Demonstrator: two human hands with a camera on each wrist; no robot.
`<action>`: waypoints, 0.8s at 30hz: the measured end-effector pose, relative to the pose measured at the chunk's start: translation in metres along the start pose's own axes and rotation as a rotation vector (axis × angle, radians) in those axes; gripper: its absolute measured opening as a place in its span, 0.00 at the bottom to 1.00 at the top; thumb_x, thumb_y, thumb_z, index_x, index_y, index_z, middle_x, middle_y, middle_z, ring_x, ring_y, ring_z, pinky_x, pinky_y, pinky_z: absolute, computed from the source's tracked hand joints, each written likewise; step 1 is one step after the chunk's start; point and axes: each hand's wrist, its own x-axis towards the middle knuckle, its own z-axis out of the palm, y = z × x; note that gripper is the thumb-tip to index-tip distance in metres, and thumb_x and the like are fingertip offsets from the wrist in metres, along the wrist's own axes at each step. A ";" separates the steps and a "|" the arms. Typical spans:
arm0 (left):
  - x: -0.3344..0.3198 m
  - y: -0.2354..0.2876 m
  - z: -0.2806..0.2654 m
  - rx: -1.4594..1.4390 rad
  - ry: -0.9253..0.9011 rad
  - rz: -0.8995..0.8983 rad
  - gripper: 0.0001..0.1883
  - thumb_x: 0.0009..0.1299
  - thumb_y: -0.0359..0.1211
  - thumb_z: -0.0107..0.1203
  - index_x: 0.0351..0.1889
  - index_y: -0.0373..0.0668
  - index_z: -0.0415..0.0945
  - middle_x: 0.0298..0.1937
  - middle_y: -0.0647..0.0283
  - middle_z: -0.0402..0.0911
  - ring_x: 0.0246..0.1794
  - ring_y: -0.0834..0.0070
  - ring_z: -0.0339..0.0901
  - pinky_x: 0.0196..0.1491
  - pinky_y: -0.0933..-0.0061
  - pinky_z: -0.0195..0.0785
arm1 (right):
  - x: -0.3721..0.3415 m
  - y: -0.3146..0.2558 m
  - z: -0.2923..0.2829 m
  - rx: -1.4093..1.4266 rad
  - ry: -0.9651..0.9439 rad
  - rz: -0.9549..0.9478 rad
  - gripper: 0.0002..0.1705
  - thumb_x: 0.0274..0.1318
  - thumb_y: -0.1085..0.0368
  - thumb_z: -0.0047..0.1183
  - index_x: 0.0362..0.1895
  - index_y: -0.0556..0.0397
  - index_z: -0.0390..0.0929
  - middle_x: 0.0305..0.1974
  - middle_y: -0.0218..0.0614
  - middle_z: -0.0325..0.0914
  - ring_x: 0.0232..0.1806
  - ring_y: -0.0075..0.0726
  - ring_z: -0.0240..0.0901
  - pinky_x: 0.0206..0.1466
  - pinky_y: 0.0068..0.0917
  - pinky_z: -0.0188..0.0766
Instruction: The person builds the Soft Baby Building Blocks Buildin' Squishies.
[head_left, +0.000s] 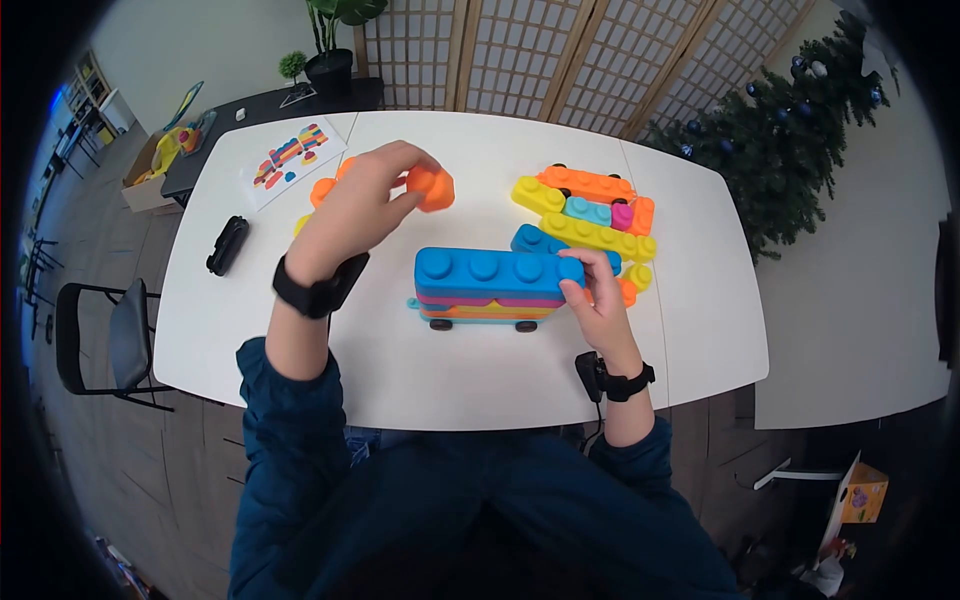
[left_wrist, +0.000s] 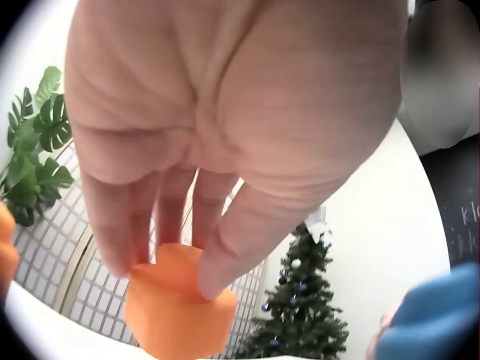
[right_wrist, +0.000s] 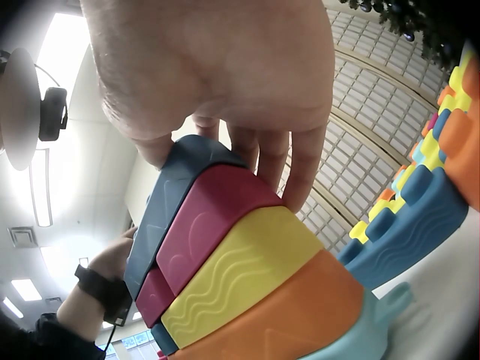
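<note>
My left hand pinches an orange toy block between thumb and fingers above the table, left of a stack of building blocks. In the left wrist view the same orange block hangs from the fingertips. The stack has a long blue studded block on top, with magenta, yellow and orange layers beneath and a light-blue wheeled base. My right hand grips the right end of the stack, thumb on the near side and fingers over the far side.
Several loose blocks, among them a long yellow block and an orange wheeled base, lie behind the right hand. Orange pieces sit partly behind the left arm. A picture sheet and a black case lie at the left.
</note>
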 end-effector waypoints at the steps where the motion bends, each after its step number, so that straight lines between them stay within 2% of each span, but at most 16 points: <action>1: -0.008 0.012 -0.008 0.001 0.000 0.000 0.17 0.67 0.20 0.58 0.54 0.36 0.80 0.50 0.52 0.84 0.55 0.52 0.82 0.59 0.61 0.76 | 0.000 0.000 0.000 -0.003 -0.001 -0.006 0.20 0.70 0.63 0.59 0.62 0.53 0.73 0.57 0.36 0.78 0.55 0.31 0.76 0.64 0.30 0.71; 3: -0.022 0.032 -0.019 -0.065 -0.063 0.055 0.20 0.69 0.17 0.56 0.59 0.38 0.80 0.53 0.53 0.85 0.56 0.54 0.82 0.61 0.62 0.75 | 0.000 0.000 0.001 -0.003 0.000 -0.007 0.21 0.70 0.63 0.59 0.62 0.53 0.72 0.57 0.36 0.78 0.55 0.31 0.76 0.64 0.30 0.71; 6: -0.035 0.046 -0.019 -0.041 -0.096 0.151 0.21 0.68 0.17 0.58 0.59 0.38 0.80 0.54 0.54 0.85 0.54 0.55 0.82 0.60 0.63 0.75 | 0.000 0.001 0.002 -0.004 0.001 -0.009 0.21 0.70 0.63 0.59 0.62 0.53 0.72 0.57 0.36 0.78 0.56 0.32 0.76 0.64 0.30 0.71; 14: -0.044 0.057 -0.013 -0.002 -0.126 0.143 0.20 0.66 0.17 0.59 0.56 0.38 0.83 0.53 0.55 0.85 0.53 0.55 0.83 0.57 0.63 0.76 | 0.000 -0.002 0.003 -0.006 -0.003 -0.008 0.21 0.70 0.63 0.59 0.63 0.53 0.73 0.57 0.36 0.78 0.55 0.32 0.76 0.64 0.30 0.71; 19: -0.046 0.062 -0.016 0.138 -0.126 0.083 0.19 0.64 0.16 0.60 0.54 0.37 0.83 0.52 0.55 0.85 0.51 0.54 0.83 0.53 0.64 0.78 | 0.001 -0.002 0.004 0.003 -0.008 -0.004 0.21 0.70 0.63 0.59 0.63 0.52 0.73 0.56 0.35 0.78 0.54 0.30 0.75 0.62 0.29 0.71; 24: -0.046 0.065 -0.011 0.162 -0.105 0.108 0.19 0.64 0.15 0.59 0.53 0.37 0.83 0.52 0.54 0.85 0.50 0.54 0.84 0.52 0.63 0.79 | 0.001 0.000 0.005 0.005 -0.008 0.006 0.21 0.70 0.63 0.59 0.63 0.51 0.73 0.56 0.34 0.78 0.53 0.29 0.75 0.61 0.29 0.71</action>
